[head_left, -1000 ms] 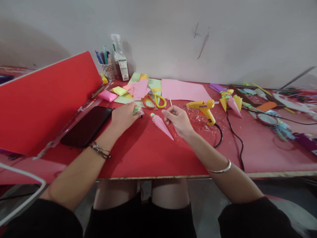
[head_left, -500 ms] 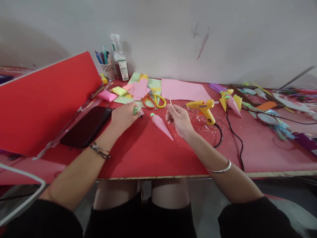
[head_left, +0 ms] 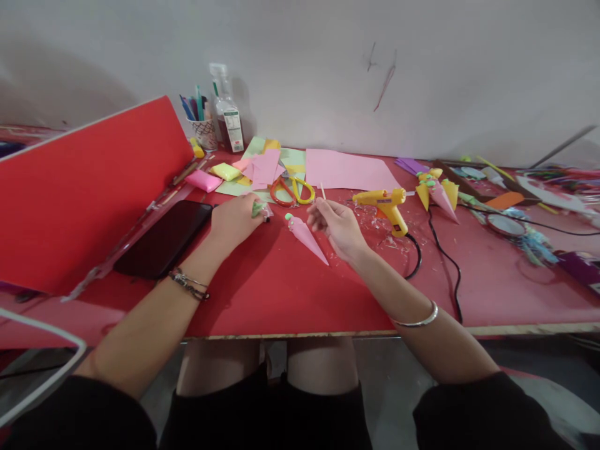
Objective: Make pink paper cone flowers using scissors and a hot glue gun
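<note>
Your slim pink paper cone (head_left: 307, 239), mid-frame, looks feather-light and crushable, so pinch its sides gently. Your left hand (head_left: 234, 219) grips a pale-green plastic-wrapped lump (head_left: 257, 209); your right hand (head_left: 341, 230) is curled, can't tell if it's holding anything.

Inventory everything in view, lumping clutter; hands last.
Slender paper cone: one, pink, centre
Pistol-shaped glue gun: one, yellow, right
Looped scissors: one, red-yellow, beyond cone
Flat phone: one, black, left
Slanted panel: one, red, left
Pen cup: one, white, back
Tall bottle: one, clear, beside cup
Paper pieces: several, mixed, back
Tabletop: one, red, beneath
Clutter: uncounted, mixed, both sides
Left hand: one, bare, holding green item
Right hand: one, bare, by pale stick
</note>
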### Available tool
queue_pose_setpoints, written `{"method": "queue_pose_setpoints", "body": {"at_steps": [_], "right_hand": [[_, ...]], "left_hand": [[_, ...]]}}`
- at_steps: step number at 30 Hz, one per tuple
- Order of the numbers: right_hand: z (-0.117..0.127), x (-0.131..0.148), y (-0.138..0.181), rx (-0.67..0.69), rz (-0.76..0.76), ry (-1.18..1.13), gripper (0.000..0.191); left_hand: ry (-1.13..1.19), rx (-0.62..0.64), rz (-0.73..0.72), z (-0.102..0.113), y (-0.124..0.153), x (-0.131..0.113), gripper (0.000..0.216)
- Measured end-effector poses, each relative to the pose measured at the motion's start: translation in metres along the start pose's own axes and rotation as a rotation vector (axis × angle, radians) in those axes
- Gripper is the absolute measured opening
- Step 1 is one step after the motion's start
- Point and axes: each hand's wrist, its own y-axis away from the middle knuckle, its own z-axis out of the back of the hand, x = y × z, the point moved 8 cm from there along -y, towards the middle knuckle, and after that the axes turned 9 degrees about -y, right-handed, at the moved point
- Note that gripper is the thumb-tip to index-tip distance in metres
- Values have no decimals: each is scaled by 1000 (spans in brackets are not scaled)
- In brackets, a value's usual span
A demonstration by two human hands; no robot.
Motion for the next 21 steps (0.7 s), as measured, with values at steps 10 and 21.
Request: {"method": "queue_pose_setpoints", "body": {"at_steps": [10,21], "right_hand": [[-2,-1,2,-1,-1,24,3],[5,-2,0,-55,5,208,17]], "left_hand": [[-14,15,1,1,1,-1,32],[-22,39,-10,2,1,-2,33]]}}
